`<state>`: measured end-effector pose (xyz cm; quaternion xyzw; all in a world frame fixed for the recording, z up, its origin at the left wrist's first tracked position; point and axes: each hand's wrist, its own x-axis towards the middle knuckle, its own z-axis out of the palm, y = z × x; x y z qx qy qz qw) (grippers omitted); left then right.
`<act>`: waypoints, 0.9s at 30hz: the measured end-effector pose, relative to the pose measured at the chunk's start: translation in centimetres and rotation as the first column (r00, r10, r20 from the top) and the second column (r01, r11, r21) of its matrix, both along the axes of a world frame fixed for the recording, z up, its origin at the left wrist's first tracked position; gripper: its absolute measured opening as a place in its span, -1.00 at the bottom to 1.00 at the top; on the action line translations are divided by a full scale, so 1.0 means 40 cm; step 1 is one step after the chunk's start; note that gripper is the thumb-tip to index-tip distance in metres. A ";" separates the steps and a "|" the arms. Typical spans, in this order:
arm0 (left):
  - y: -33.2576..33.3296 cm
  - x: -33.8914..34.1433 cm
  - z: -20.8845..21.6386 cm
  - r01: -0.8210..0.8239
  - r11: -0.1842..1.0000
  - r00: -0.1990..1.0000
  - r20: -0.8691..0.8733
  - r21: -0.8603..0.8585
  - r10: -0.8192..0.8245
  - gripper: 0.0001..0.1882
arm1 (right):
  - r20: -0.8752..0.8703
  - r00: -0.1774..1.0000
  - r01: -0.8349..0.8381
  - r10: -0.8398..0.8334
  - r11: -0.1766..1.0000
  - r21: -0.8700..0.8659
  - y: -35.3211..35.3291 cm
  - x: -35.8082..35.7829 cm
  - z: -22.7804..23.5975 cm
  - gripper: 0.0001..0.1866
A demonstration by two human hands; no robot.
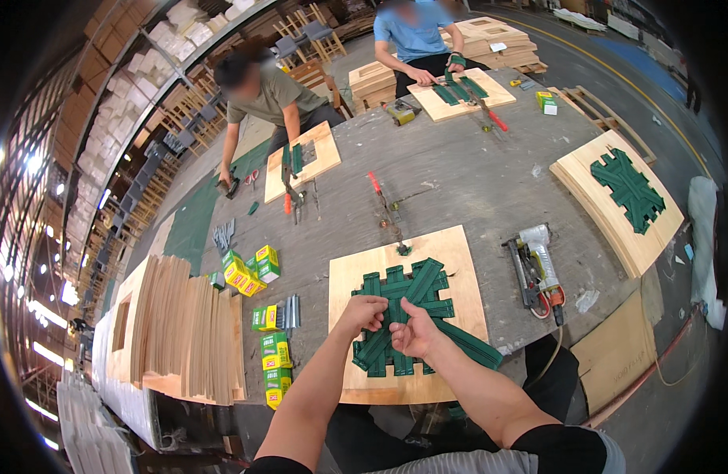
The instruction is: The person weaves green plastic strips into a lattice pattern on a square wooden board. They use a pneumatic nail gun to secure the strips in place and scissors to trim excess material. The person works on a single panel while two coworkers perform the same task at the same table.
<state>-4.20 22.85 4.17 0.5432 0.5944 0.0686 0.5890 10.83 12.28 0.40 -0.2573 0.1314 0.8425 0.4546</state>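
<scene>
Right in front of me a square plywood panel (459, 245) lies on the table, carrying a lattice of crossed green webbing straps (431, 276). My left hand (368, 314) is closed in a pinch over the middle of the lattice, at a green webbing strap. Close beside it my right hand (414, 333) has its fingers curled and thumb raised, closed on the webbing too. How much strap lies between the fingers is partly hidden. One diagonal strap end (475, 346) runs out past the panel's right edge. A toggle clamp (392, 225) touches the panel's far edge.
To the right lie a pneumatic staple gun (535, 272) with a hose and a stack of panels topped with webbing (629, 189). Yellow-green boxes (275, 351), staple strips (289, 311) and stacked wooden frames (182, 324) stand left. Two co-workers (273, 99) handle panels across the table.
</scene>
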 end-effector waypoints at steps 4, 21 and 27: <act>0.002 0.006 0.001 0.020 1.000 1.000 0.015 0.001 -0.020 -0.68 | 0.054 0.998 -0.038 0.036 0.998 0.042 -0.001 0.003 -0.009 -0.36; -0.024 0.024 -0.026 0.208 0.906 0.977 -0.123 0.370 -0.174 -0.80 | -0.054 0.972 0.228 -0.228 0.974 -0.003 -0.015 -0.029 0.011 -0.41; -0.046 0.001 -0.050 0.197 0.866 0.978 -0.159 0.460 -0.138 -0.79 | 0.313 0.920 0.235 -0.237 0.971 0.045 -0.212 -0.085 0.113 -0.72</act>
